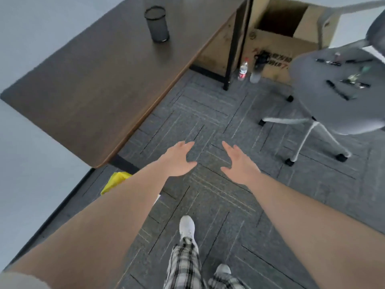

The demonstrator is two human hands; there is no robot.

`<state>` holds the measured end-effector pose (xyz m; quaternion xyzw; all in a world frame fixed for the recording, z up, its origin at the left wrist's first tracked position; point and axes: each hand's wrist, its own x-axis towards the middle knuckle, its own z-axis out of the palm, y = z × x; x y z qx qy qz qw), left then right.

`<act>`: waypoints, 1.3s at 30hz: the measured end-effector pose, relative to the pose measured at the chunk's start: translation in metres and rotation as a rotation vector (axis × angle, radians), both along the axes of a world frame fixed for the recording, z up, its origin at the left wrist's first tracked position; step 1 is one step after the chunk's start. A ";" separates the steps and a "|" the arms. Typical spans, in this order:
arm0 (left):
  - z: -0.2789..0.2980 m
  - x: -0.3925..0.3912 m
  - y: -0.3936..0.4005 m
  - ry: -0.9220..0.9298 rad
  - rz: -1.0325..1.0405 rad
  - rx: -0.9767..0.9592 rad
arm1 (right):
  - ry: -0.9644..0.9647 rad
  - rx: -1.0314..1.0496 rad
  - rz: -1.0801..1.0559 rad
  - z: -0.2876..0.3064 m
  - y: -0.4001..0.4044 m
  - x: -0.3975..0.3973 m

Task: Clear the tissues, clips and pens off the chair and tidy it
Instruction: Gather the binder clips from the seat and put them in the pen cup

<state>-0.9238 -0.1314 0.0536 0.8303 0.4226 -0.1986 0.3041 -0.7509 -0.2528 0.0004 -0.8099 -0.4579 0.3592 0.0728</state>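
Note:
A grey office chair (pixel 312 84) stands at the right. On its seat lie several dark pens (pixel 337 90) and small clips (pixel 354 80), blurred; more pens (pixel 328 62) lie nearer the backrest. No tissue can be made out on the seat. My left hand (pixel 178 160) and my right hand (pixel 239 161) are held out over the carpet, palms facing each other, fingers spread, holding nothing. Both are well short of the chair, to its lower left.
A dark wooden desk (pixel 93 84) fills the left, with a black mesh pen cup (pixel 157 24) on it. An open cardboard box (pixel 277 36), a water bottle (pixel 242 69) and a dark-lidded bottle (pixel 257 68) stand beyond. A yellow bag (pixel 115 181) sits under the desk corner.

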 end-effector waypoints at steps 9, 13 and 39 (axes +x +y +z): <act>0.018 0.170 0.057 -0.059 -0.321 0.058 | -0.104 0.002 -0.308 0.040 -0.006 0.145; 0.020 0.251 0.080 -0.079 -0.428 0.048 | -0.130 -0.012 -0.473 0.051 -0.005 0.209; -0.061 0.745 0.103 0.024 -0.870 0.063 | -0.078 -0.161 -0.791 -0.018 -0.001 0.599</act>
